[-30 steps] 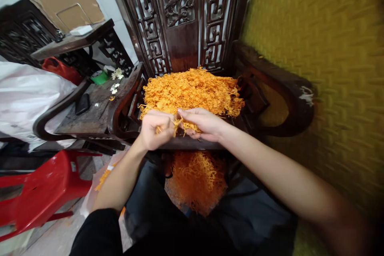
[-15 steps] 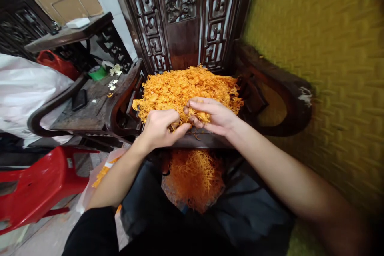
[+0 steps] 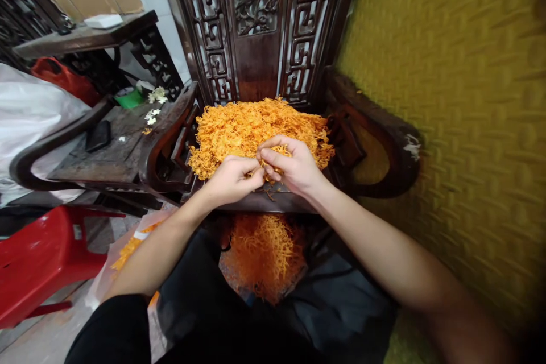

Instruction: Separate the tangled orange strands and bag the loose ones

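Onlooker view: left hand (image 3: 235,177) and right hand (image 3: 296,168) meet at the fingertips, centre frame. Orange clump (image 3: 283,151) sits in the curl of the right hand, so right is nearer; from the left fingers it lies to the right and slightly up in the frame. Right fingers are curled round it, thumb over; left thumb and fingers are pinched together on strands at its left edge. No clear long axis on the clump, it's a tangle.

Look: bright orange, thin, stringy, crinkly, mostly covered by the fingers. Can't tell how many strands.

Big pile (image 3: 256,125) of the same stuff is just beyond the hands, long way left to right, on the seat of a dark carved wooden chair (image 3: 256,71). Stray bit (image 3: 270,195) lies near the seat's front edge, below the fingertips. Second bunch (image 3: 264,253), looser and partly darker, shows lower centre between the legs. More orange pieces in a translucent bag (image 3: 101,282), lower left, beside the left forearm
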Action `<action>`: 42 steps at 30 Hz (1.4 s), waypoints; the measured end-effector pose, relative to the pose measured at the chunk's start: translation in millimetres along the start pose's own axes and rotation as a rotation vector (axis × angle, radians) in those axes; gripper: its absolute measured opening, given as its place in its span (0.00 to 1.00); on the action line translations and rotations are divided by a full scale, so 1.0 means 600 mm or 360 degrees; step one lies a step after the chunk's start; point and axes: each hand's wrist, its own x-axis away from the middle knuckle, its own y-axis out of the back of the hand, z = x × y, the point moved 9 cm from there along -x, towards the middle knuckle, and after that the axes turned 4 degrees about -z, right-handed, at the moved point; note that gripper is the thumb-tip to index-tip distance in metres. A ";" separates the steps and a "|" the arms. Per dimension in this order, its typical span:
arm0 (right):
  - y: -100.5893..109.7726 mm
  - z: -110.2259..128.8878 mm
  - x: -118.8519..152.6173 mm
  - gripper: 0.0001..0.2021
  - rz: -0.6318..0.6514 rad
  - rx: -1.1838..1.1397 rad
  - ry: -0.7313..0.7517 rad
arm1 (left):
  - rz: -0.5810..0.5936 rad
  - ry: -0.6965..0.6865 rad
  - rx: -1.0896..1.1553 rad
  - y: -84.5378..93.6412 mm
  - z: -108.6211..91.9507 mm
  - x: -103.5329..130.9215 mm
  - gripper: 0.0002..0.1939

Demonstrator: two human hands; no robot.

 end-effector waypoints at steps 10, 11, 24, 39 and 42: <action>0.109 0.065 -0.023 0.19 -0.0288 -0.0101 0.0000 | 0.0090 -0.0168 -0.0305 -0.002 -0.011 0.010 0.18; 0.096 0.055 -0.020 0.20 -0.0172 -0.0109 -0.0084 | 0.0050 -0.0177 -0.0401 0.002 -0.009 0.010 0.17; 0.008 -0.044 0.005 0.18 0.0421 0.0892 -0.0527 | 0.0657 -0.0900 -0.1109 -0.118 -0.043 0.053 0.10; 0.183 0.016 -0.049 0.15 -0.0930 -0.0194 -0.0133 | 0.0411 -0.0312 -0.1274 -0.051 0.009 0.048 0.17; 0.168 0.018 -0.051 0.16 -0.0730 -0.0065 -0.0195 | 0.0395 0.0074 -0.0819 -0.023 0.065 0.035 0.16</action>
